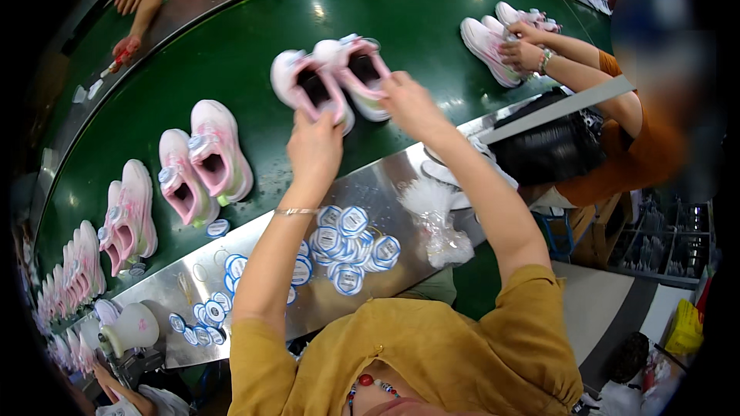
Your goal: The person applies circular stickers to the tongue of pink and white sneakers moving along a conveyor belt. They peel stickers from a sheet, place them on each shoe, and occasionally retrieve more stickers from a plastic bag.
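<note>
Over the green belt (324,11) I have a pair of pink and white sneakers, toes pointing away from me. My left hand (316,150) grips the heel of the left sneaker (287,77). The heel of the right sneaker (331,52) is pinched in my right hand (410,104). Round white tags with blue rims (347,243) lie piled on the metal ledge (393,285) below my arms. A clear plastic bag of thin white loops (433,219) rests beside them, near my right forearm.
More pink sneakers (220,146) stand in pairs along the belt to the left. A co-worker's hands (524,50) handle another pair at the far right, near a black bag (551,142). Across the belt, another person's hand (126,50) holds a small red item. A fan-like white device (131,331) stands lower left.
</note>
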`<act>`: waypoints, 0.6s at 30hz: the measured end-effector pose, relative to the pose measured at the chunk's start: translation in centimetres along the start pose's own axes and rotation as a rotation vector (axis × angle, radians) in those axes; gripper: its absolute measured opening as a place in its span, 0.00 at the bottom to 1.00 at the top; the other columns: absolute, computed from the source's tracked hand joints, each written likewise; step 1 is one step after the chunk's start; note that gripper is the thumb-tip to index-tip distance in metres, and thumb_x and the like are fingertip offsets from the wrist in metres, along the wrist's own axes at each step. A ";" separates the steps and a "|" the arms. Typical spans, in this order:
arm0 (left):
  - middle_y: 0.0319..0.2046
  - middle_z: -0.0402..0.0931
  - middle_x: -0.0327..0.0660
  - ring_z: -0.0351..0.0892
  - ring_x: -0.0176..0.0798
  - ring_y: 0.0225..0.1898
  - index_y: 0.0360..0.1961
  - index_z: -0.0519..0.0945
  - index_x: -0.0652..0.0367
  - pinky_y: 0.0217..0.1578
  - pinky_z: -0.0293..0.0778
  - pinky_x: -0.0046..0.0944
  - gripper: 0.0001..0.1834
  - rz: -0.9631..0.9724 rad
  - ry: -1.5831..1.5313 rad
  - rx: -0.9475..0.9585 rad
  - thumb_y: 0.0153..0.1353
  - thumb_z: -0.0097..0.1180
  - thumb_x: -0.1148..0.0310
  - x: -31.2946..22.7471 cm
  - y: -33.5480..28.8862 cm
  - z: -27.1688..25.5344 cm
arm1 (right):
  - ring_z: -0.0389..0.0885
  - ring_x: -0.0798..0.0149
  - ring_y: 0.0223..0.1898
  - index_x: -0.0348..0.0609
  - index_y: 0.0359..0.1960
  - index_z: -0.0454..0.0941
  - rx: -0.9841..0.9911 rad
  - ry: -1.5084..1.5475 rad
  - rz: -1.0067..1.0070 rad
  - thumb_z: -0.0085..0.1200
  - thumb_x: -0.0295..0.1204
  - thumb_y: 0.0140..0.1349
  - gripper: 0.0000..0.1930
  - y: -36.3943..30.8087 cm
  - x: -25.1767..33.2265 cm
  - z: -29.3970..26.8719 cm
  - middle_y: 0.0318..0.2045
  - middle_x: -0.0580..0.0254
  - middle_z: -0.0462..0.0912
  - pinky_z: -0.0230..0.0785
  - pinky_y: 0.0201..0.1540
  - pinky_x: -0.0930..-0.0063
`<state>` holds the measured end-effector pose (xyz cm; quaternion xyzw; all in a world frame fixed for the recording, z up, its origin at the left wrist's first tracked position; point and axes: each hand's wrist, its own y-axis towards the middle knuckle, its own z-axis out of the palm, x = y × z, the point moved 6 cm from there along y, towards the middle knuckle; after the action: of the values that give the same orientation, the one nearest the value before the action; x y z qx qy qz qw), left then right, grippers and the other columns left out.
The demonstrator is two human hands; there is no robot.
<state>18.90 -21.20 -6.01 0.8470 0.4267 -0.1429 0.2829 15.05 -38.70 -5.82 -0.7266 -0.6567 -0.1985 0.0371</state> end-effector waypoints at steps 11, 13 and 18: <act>0.41 0.75 0.50 0.77 0.53 0.40 0.44 0.76 0.65 0.41 0.74 0.44 0.19 0.244 -0.408 0.063 0.52 0.63 0.68 -12.2 2.1 4.6 | 0.77 0.49 0.35 0.39 0.28 0.76 -0.144 0.243 0.194 0.55 0.29 0.54 0.06 -12.4 -5.0 -9.3 0.32 0.51 0.77 0.69 0.38 0.56; 0.37 0.76 0.51 0.77 0.53 0.39 0.41 0.76 0.65 0.40 0.73 0.45 0.14 0.128 -0.474 0.053 0.54 0.60 0.72 -11.3 0.2 1.9 | 0.77 0.50 0.33 0.38 0.26 0.77 -0.012 0.401 0.235 0.55 0.29 0.54 0.07 -14.4 -3.8 -7.9 0.28 0.54 0.77 0.69 0.36 0.58; 0.43 0.75 0.52 0.75 0.53 0.46 0.43 0.76 0.65 0.46 0.72 0.45 0.14 0.091 -0.388 0.149 0.55 0.58 0.74 -13.0 -9.2 0.1 | 0.78 0.52 0.29 0.37 0.28 0.80 0.090 0.254 0.157 0.56 0.32 0.54 0.09 -15.1 -3.4 -2.4 0.25 0.55 0.76 0.68 0.33 0.64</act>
<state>3.76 -25.18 -3.13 0.8406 0.3139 -0.3213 0.3027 -0.34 -40.64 -7.86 -0.7423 -0.5963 -0.2557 0.1675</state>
